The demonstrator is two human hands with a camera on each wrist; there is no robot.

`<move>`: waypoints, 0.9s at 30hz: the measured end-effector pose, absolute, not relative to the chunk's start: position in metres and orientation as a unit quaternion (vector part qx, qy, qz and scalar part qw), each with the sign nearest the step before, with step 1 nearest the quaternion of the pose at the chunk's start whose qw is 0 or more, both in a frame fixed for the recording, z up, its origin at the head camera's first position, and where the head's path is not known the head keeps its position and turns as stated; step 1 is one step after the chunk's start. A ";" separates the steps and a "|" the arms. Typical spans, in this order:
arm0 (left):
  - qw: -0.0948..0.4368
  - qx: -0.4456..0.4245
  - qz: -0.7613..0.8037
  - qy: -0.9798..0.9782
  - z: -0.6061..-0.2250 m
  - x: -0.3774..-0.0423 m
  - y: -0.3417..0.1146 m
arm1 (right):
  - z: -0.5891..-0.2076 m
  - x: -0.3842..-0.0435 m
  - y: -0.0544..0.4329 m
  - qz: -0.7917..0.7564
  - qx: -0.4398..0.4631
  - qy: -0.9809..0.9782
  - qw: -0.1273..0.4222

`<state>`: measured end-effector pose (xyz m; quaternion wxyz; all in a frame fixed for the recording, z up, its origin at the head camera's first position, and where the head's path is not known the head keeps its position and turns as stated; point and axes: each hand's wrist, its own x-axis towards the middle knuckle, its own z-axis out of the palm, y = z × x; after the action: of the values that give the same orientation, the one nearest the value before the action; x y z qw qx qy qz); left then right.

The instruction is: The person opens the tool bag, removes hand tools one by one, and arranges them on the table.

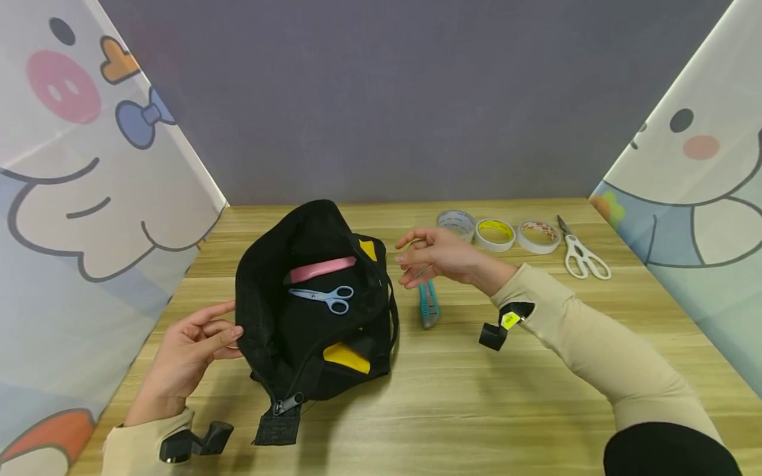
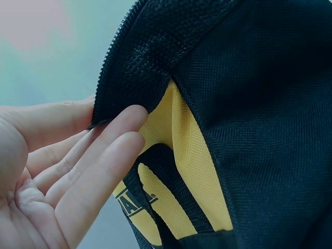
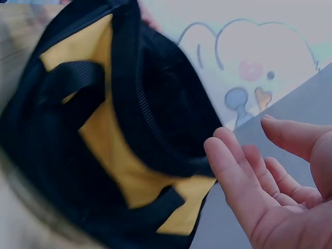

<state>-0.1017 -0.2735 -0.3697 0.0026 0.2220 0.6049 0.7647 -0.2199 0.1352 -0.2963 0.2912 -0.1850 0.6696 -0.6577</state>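
A black and yellow zippered bag [image 1: 369,311] stands with its mouth spread wide in the head view. My left hand [image 1: 193,347] pinches its zippered rim between thumb and fingers, seen close in the left wrist view. Inside lie small light-blue scissors [image 1: 324,296] and a long pink object [image 1: 321,270] of a kind that does not show. Just right of the bag, my right hand [image 1: 437,254] hangs with loosely bent fingers and nothing between them. Beneath it on the table lies a teal utility knife [image 1: 428,307], its upper end hidden by the hand.
Behind my right hand stand a roll of clear tape [image 1: 455,221], a roll with a yellow core [image 1: 495,244] and another white roll [image 1: 538,246]. White-handled scissors [image 1: 580,258] lie at the far right of the wooden table [image 1: 476,410]. Grey and cartoon-printed panels enclose it.
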 end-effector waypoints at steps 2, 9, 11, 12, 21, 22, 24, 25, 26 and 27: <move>0.003 0.218 0.766 0.605 -0.370 -0.101 -0.274 | -0.290 -0.223 0.125 -0.652 -0.200 0.669 0.296; 0.000 0.214 0.764 0.609 -0.370 -0.100 -0.273 | -0.282 -0.238 0.089 -0.638 -0.228 0.661 0.321; 0.001 0.214 0.763 0.610 -0.369 -0.100 -0.273 | -0.280 -0.241 0.079 -0.638 -0.225 0.661 0.325; 0.001 0.213 0.762 0.611 -0.369 -0.100 -0.274 | -0.278 -0.243 0.075 -0.638 -0.224 0.660 0.327; 0.002 0.219 0.761 0.610 -0.369 -0.100 -0.274 | -0.267 -0.251 0.038 -0.577 -0.290 0.667 0.372; 0.002 0.219 0.762 0.609 -0.369 -0.100 -0.274 | -0.267 -0.252 0.034 -0.568 -0.296 0.670 0.376; 0.004 0.216 0.765 0.607 -0.369 -0.100 -0.274 | -0.267 -0.254 0.025 -0.551 -0.304 0.678 0.380; 0.005 0.216 0.766 0.606 -0.369 -0.100 -0.274 | -0.267 -0.254 0.021 -0.545 -0.307 0.681 0.380; 0.005 0.215 0.767 0.605 -0.369 -0.100 -0.274 | -0.268 -0.255 0.017 -0.540 -0.309 0.685 0.380; 0.006 0.214 0.767 0.605 -0.369 -0.100 -0.274 | -0.268 -0.256 0.013 -0.536 -0.311 0.688 0.379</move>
<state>-0.0999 -0.2735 -0.3688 0.0058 0.2142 0.6048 0.7670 -0.2559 0.0134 -0.2680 0.3788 -0.3109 0.6877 -0.5357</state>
